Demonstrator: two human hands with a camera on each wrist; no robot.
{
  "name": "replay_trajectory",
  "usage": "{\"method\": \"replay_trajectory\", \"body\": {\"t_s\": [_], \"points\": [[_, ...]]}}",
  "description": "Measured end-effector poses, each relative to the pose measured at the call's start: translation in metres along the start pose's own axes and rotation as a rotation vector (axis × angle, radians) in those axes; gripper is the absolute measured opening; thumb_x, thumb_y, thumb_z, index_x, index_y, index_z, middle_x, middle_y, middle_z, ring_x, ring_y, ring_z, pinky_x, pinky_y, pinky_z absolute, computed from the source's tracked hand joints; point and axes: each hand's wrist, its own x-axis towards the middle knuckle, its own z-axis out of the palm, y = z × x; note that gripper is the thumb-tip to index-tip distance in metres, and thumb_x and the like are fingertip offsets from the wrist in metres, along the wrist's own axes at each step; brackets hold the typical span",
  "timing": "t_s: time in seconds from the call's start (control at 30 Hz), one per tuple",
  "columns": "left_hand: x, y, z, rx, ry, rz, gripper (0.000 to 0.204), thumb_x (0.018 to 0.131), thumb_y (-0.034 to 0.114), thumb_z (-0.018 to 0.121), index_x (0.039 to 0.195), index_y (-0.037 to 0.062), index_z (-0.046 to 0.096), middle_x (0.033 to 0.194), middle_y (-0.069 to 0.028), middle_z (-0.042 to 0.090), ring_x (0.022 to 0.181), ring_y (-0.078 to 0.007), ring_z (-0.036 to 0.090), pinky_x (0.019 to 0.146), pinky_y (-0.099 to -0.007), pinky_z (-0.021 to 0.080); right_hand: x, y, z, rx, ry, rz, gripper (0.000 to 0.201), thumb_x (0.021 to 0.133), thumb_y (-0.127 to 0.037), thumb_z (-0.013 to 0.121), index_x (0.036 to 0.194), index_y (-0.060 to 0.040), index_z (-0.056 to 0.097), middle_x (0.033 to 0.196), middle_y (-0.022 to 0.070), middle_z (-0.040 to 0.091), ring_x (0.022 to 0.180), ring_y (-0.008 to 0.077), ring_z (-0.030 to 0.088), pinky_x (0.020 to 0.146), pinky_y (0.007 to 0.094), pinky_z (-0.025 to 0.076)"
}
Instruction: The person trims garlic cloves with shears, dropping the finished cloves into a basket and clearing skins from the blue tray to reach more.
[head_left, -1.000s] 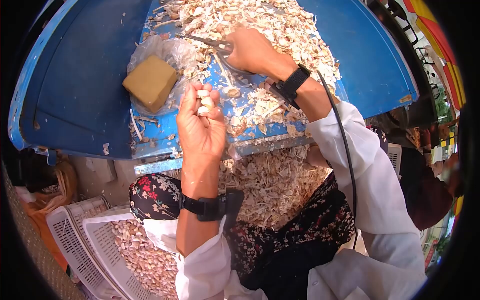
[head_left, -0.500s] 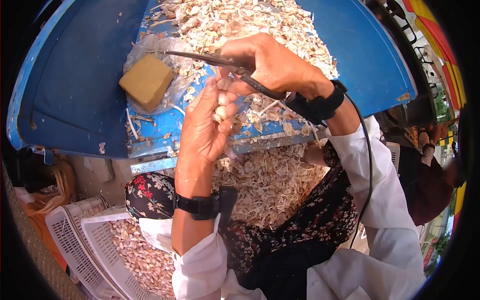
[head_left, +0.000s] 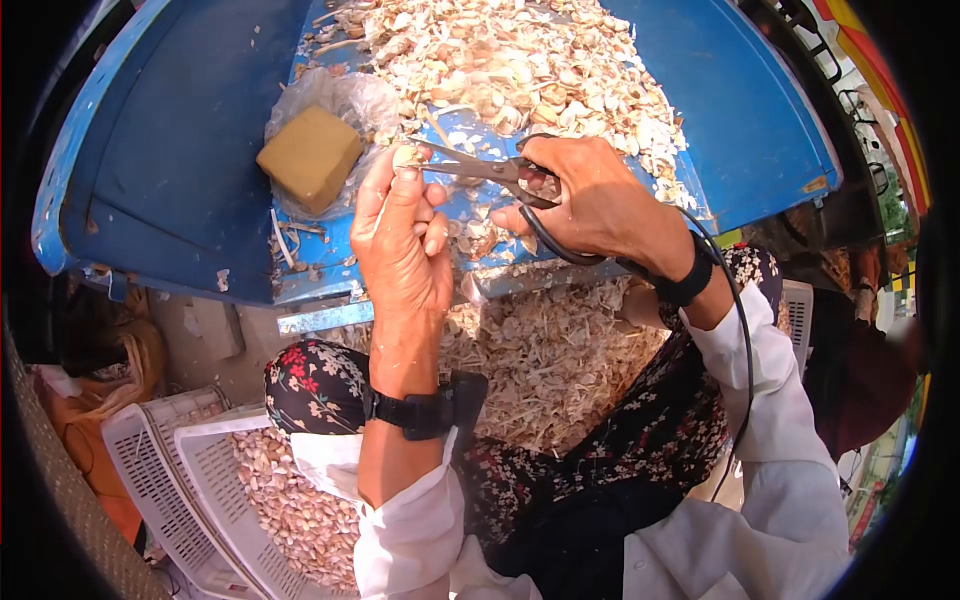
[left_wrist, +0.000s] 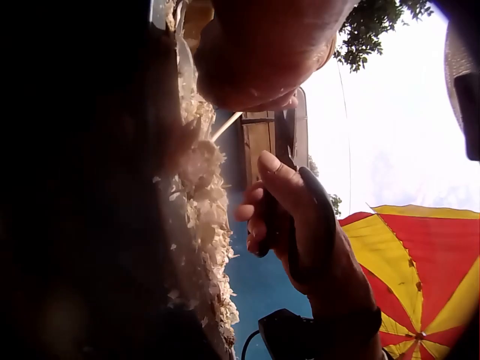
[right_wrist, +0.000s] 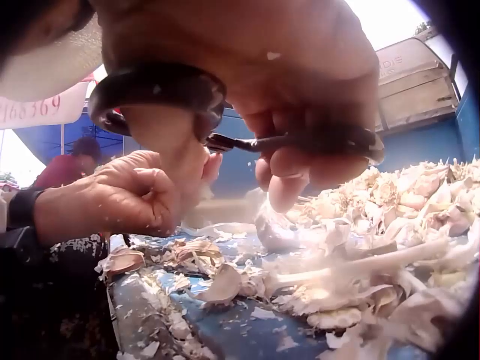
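My left hand (head_left: pixel 405 250) is raised over the front edge of the blue tray, pinching a garlic clove (head_left: pixel 408 157) between thumb and forefinger. Its other fingers curl toward the palm. My right hand (head_left: pixel 610 205) grips black-handled scissors (head_left: pixel 492 169), with fingers through the loops. The scissor blades are spread and point left, their tips right at the clove. In the right wrist view, a handle loop (right_wrist: pixel 161 79) circles the thumb, and the left hand (right_wrist: pixel 112 199) is beyond it. The left wrist view shows the right hand (left_wrist: pixel 315 225) facing the left fingers, which hide the clove.
Garlic and dry skins (head_left: pixel 520 60) pile up on the blue tray (head_left: pixel 730 120). A tan block (head_left: pixel 311 158) sits on a clear plastic bag (head_left: pixel 350 95) at left. Below are a heap of skins and stalks (head_left: pixel 550 370) and a white crate (head_left: pixel 215 480) of cloves. A cable (head_left: pixel 748 350) runs along the right arm.
The right hand came from the pile to the left hand, then drew back rightward as the scissors opened. The left hand, earlier cupping several cloves, now lifts one at its fingertips between the blades.
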Motion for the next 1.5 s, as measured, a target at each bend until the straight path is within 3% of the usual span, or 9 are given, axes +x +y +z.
{"method": "replay_trajectory", "body": {"t_s": [0.4,0.53,0.6,0.8,0.93,1.1,1.23,1.4,1.5], "points": [[-0.01,-0.006,-0.005,-0.041,0.089,0.089,0.039,0.09,0.013,0.062,0.121,-0.0044,0.046,0.094,-0.0064,0.058,0.068,-0.0071,0.056,0.04,-0.0154,0.036,0.003,-0.016,0.023,-0.293,-0.075,0.115,0.043,0.075,-0.047,0.067,0.07,-0.0051,0.061,0.062,0.0138,0.061,0.066,0.0343,0.064,0.058,0.0411,0.05],[-0.007,0.005,-0.001,-0.123,0.047,0.056,0.033,0.091,0.014,0.06,0.117,-0.0022,0.049,0.094,-0.0076,0.058,0.065,-0.0059,0.052,0.04,-0.014,0.035,0.006,-0.008,0.016,0.051,-0.026,0.045,0.04,0.072,-0.041,0.073,0.076,-0.0021,0.063,0.065,0.0177,0.06,0.064,0.0372,0.06,0.058,0.0411,0.048],[-0.009,0.02,-0.003,-0.158,-0.025,0.068,0.029,0.091,0.012,0.059,0.115,-0.0021,0.05,0.096,-0.01,0.058,0.063,-0.0057,0.048,0.039,-0.0132,0.035,0.017,0.004,0.008,0.172,0.142,0.11,0.038,0.072,-0.035,0.076,0.069,-0.0012,0.057,0.053,0.0054,0.048,0.051,0.0124,0.047,0.049,0.0298,0.038],[-0.087,0.131,-0.04,0.307,0.04,0.364,0.04,0.092,0.007,0.054,0.128,-0.0055,0.041,0.107,-0.0113,0.055,0.059,-0.0009,0.035,0.039,-0.0094,0.028,0.047,0.014,0.012,0.251,-0.062,0.084,0.029,0.07,-0.022,0.074,0.083,0.001,0.061,0.067,0.0083,0.06,0.064,0.014,0.057,0.059,0.0316,0.045],[-0.14,0.163,-0.112,0.669,0.491,0.447,0.031,0.092,0.013,0.057,0.119,-0.0023,0.053,0.094,-0.0092,0.061,0.062,-0.0011,0.044,0.041,-0.013,0.028,0.05,0.0,0.046,0.005,0.093,-0.093,0.005,0.07,-0.006,0.06,0.073,-0.0046,0.057,0.066,0.0186,0.06,0.067,0.0395,0.06,0.059,0.0465,0.045],[-0.163,0.166,-0.143,0.822,0.73,0.359,0.029,0.092,0.014,0.057,0.116,-0.0021,0.055,0.093,-0.0083,0.062,0.063,-0.0015,0.045,0.042,-0.014,0.031,0.054,0.009,0.041,0.121,0.085,-0.113,0.006,0.071,-0.007,0.061,0.074,-0.0045,0.057,0.068,0.0163,0.06,0.067,0.0397,0.057,0.057,0.0432,0.043],[-0.168,0.162,-0.155,0.939,0.895,0.262,0.028,0.092,0.015,0.058,0.114,-0.0019,0.056,0.092,-0.0076,0.063,0.064,-0.0018,0.046,0.044,-0.0149,0.033,0.052,0.014,0.02,0.347,0.051,-0.188,0.019,0.07,-0.014,0.074,0.083,-0.0037,0.063,0.069,0.0095,0.061,0.063,0.0141,0.056,0.059,0.0303,0.044],[-0.175,0.16,-0.154,1.056,1.081,0.165,0.027,0.092,0.016,0.058,0.113,-0.0018,0.058,0.091,-0.0068,0.063,0.064,-0.0021,0.047,0.045,-0.0157,0.035,0.032,-0.023,-0.009,0.495,-0.186,-0.319,0.019,0.068,-0.01,0.075,0.08,-0.0021,0.062,0.066,0.0054,0.058,0.061,0.0115,0.053,0.056,0.0287,0.042],[-0.145,0.144,-0.062,1.058,0.342,0.208,0.025,0.092,0.017,0.058,0.111,0.0008,0.061,0.088,-0.0053,0.065,0.059,-0.0056,0.05,0.049,-0.0182,0.038,0.021,-0.046,-0.02,0.393,-0.295,-0.556,0.018,0.064,-0.003,0.075,0.079,-0.0024,0.065,0.071,0.0054,0.063,0.063,0.0167,0.059,0.058,0.028,0.045]]}}
